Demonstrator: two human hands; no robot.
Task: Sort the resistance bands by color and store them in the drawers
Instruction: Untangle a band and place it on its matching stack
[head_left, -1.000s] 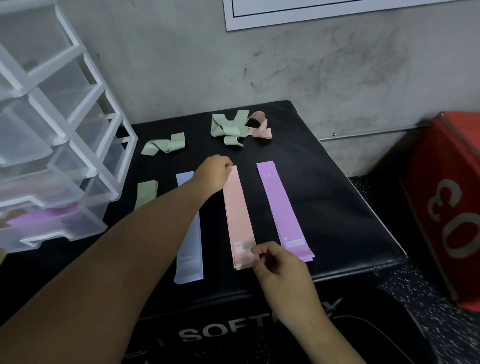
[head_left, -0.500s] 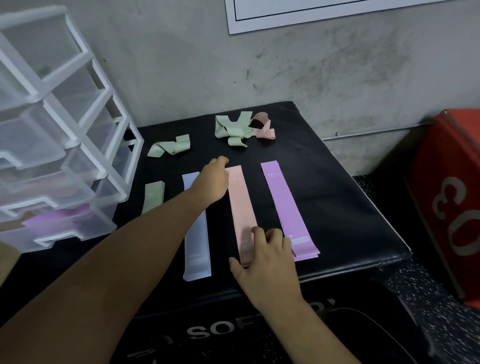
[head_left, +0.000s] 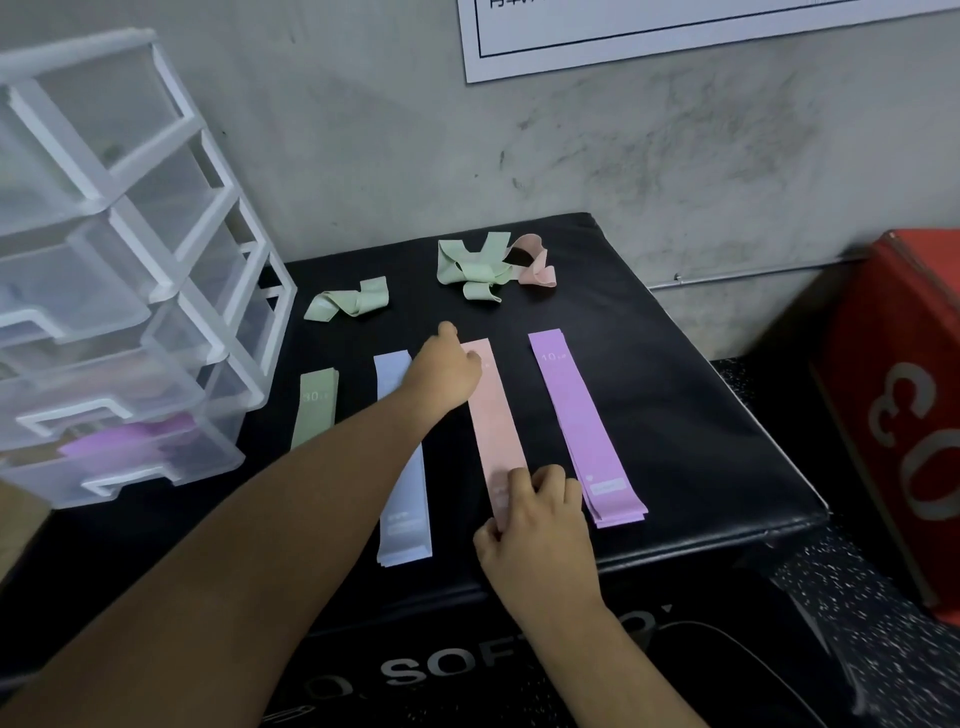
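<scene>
The right hand (head_left: 540, 525) pinches the near end of the pink band (head_left: 496, 421); the left hand (head_left: 447, 371), curled, touches its far end, grip unclear. Next, probably: lift it toward the drawers (head_left: 130, 395).

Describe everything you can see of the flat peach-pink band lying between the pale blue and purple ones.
The flat peach-pink band is a long, matte, rubbery-looking strip lying straight on the black padded box top. Faint white print shows towards its near end. The left hand has curled fingers touching its far end, though whether they pinch it is unclear. The right hand grips its near end and covers that tip.
</scene>
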